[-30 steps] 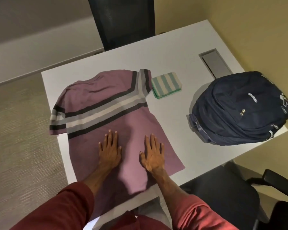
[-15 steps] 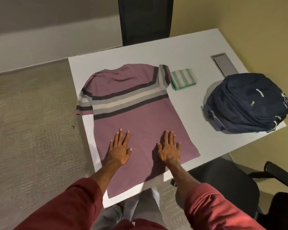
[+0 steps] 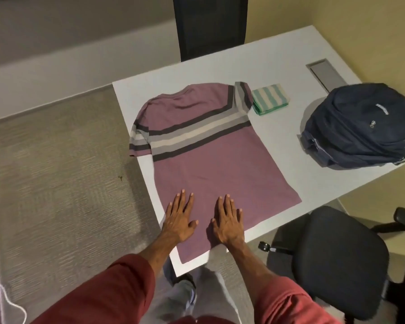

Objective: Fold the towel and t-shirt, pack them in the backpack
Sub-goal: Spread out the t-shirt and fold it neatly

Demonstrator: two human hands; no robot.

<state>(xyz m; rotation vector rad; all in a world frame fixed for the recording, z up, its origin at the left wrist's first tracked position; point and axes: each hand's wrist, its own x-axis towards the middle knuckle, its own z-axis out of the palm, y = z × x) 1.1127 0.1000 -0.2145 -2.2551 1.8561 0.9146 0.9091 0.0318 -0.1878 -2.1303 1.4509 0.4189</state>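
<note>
Drawn closer together than half a second ago: left grip (image 3: 179,220) and right grip (image 3: 227,223), flat on t-shirt (image 3: 211,164) near hem.
Mauve soft-knit t-shirt spread on white desk (image 3: 290,66), long axis hem to collar, collar pointing away; grey, cream and dark chest bands; one sleeve overhanging desk's left side. Both grips fully open, fingers straight, pressing cloth, holding nothing. Folded green-striped towel (image 3: 270,99) just beside other sleeve. Navy backpack (image 3: 360,127) slumped at right end.

Both hands, left (image 3: 178,220) and right (image 3: 227,221), lie flat, fingers straight
</note>
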